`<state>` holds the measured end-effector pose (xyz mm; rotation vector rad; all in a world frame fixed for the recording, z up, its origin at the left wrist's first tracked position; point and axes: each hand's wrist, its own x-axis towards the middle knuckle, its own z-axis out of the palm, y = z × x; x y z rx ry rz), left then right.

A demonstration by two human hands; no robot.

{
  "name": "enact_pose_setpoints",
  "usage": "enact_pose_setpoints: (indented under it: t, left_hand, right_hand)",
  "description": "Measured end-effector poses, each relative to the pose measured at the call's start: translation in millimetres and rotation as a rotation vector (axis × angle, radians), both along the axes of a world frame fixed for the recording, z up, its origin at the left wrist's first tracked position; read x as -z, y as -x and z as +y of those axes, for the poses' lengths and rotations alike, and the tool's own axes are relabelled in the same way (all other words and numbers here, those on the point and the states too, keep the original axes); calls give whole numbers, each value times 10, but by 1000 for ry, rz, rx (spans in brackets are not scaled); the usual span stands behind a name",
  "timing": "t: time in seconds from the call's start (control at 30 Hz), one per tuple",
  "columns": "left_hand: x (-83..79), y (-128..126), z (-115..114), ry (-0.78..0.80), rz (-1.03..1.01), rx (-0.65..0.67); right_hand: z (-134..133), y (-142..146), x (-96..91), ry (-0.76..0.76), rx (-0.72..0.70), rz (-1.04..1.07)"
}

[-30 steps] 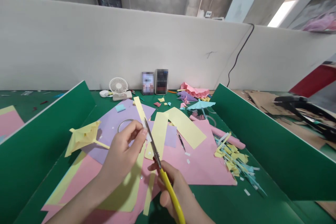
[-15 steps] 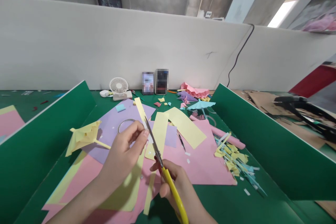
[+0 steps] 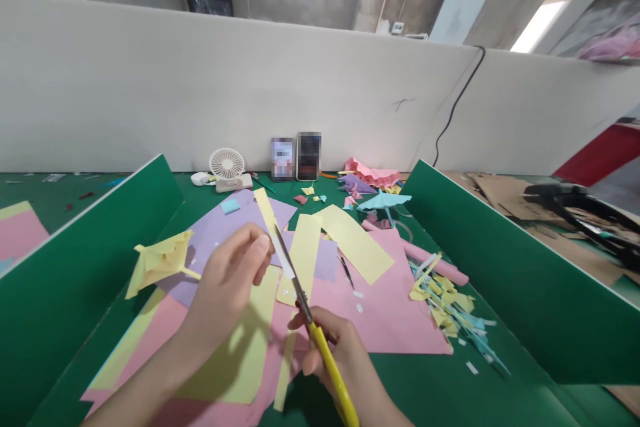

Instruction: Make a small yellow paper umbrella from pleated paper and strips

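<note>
Left hand (image 3: 227, 280): its grip pinches a yellow paper strip (image 3: 265, 208), which is held raised over the purple sheet (image 3: 215, 233) at the middle of the bench (image 3: 440, 387). Right hand (image 3: 335, 353): its grip is wrapped round the yellow handles of the scissors (image 3: 320, 347), whose blades meet the strip beside the left fingertips. A scrap heap (image 3: 445, 300) lies toward the bench's right edge and a small white fan (image 3: 226, 165) stands at the far edge.
</note>
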<state>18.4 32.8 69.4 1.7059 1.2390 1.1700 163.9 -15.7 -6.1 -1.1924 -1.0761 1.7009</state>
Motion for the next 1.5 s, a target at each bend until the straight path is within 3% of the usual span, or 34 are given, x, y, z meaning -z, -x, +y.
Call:
enact_pose_setpoints:
  t: [0.23, 0.57, 0.8, 1.0, 1.23, 1.5]
  left_hand:
    - [-12, -5, 11, 23, 76, -63]
    - [-33, -7, -31, 21, 133, 2]
    - [-35, -32, -20, 22, 113, 15]
    - [-68, -4, -35, 2, 72, 32]
    - [-48, -10, -33, -2, 24, 80]
    - [-58, -23, -12, 28, 31, -10]
  right_hand:
    - [-6, -30, -33, -113, -21, -73]
    - [-15, -81, 50, -215, -112, -37]
    - [-10, -84, -48, -140, -55, 41]
    - [-33, -90, 15, -108, -14, 76]
    - [-20, -61, 56, -142, -18, 99]
    - [-34, -56, 15, -198, -65, 23]
